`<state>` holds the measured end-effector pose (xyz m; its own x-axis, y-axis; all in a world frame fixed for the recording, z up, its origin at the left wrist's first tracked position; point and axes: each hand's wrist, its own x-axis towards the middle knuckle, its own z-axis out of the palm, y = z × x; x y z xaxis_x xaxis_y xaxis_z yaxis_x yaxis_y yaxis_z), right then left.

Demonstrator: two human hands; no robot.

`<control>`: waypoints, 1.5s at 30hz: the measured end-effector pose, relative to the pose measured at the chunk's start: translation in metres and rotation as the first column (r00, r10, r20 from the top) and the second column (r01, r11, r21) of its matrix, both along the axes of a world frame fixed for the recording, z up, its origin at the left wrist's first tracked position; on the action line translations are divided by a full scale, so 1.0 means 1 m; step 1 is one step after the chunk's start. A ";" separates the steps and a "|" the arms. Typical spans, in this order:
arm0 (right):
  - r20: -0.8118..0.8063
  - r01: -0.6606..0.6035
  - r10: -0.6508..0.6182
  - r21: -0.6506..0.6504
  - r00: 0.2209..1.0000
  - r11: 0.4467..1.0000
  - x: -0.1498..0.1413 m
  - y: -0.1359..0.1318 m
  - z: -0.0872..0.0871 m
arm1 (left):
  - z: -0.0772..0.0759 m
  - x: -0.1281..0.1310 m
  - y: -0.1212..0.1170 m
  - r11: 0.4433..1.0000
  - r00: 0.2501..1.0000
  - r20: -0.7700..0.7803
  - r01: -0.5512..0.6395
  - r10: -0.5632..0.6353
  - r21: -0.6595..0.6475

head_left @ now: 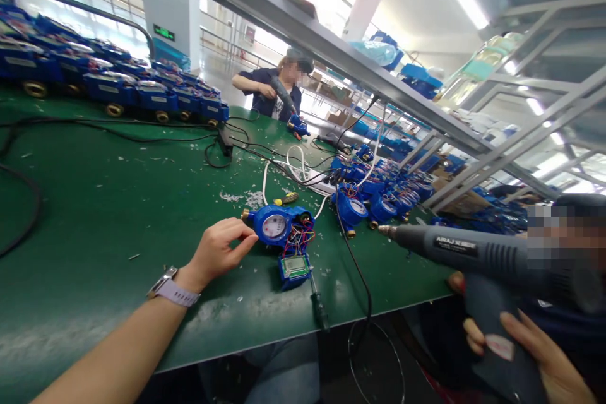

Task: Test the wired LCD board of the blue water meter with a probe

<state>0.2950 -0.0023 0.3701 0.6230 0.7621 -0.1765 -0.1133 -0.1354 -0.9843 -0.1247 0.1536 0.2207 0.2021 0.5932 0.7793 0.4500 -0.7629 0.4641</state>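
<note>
A blue water meter [273,225] lies on the green table with its round dial facing up and coloured wires exposed at its right side. Joined to it by wires is a small blue box with a display [294,267]. My left hand [220,251], wearing a watch, is closed at the meter's left edge, thumb and fingers against it beside the brass fitting. In my right hand [534,344] is a dark grey heat gun [454,247], gripped by its handle. Its nozzle points left, well to the right of the meter and apart from it.
A screwdriver [319,309] lies by the table's front edge, and a yellow-handled one [286,199] behind the meter. More meters [156,96] stand back left and right. A black cable [353,259] crosses the edge. One co-worker [274,91] sits opposite, another person [568,214] at right.
</note>
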 end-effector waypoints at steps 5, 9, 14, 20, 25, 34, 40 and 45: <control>-0.374 0.087 -0.091 -0.027 0.923 0.996 0.014 0.014 -0.046 | -0.003 0.003 0.002 1.000 1.000 -0.024 -0.010 0.010 -0.019; -0.546 0.080 -0.041 0.049 0.837 0.996 0.038 0.029 -0.091 | -0.002 0.006 0.002 1.000 0.999 -0.049 -0.019 0.018 -0.024; -0.493 0.113 -0.025 0.150 0.870 0.982 0.050 0.057 -0.129 | -0.002 0.011 0.002 0.999 0.997 -0.082 0.000 -0.003 -0.035; -0.299 0.117 -0.118 -0.020 0.947 0.993 0.059 0.093 -0.157 | -0.008 0.013 0.007 0.996 0.993 -0.111 0.027 -0.036 -0.080; -0.018 0.116 -0.119 -0.123 0.993 0.986 0.078 0.119 -0.173 | -0.012 0.016 0.007 0.992 0.988 -0.143 0.048 -0.065 -0.118; 0.710 0.169 -0.105 -0.019 0.697 0.985 0.052 0.125 -0.165 | -0.021 0.035 -0.002 0.957 0.955 -0.244 0.102 -0.171 -0.271; 0.888 -0.570 0.410 -0.231 0.207 0.788 -0.073 0.071 -0.168 | -0.030 0.052 -0.006 0.883 0.941 -0.297 0.004 -0.162 -0.469; 0.882 -0.558 0.468 -0.359 0.060 0.748 -0.109 0.056 -0.188 | -0.033 0.057 -0.008 0.841 0.950 -0.274 -0.022 -0.150 -0.540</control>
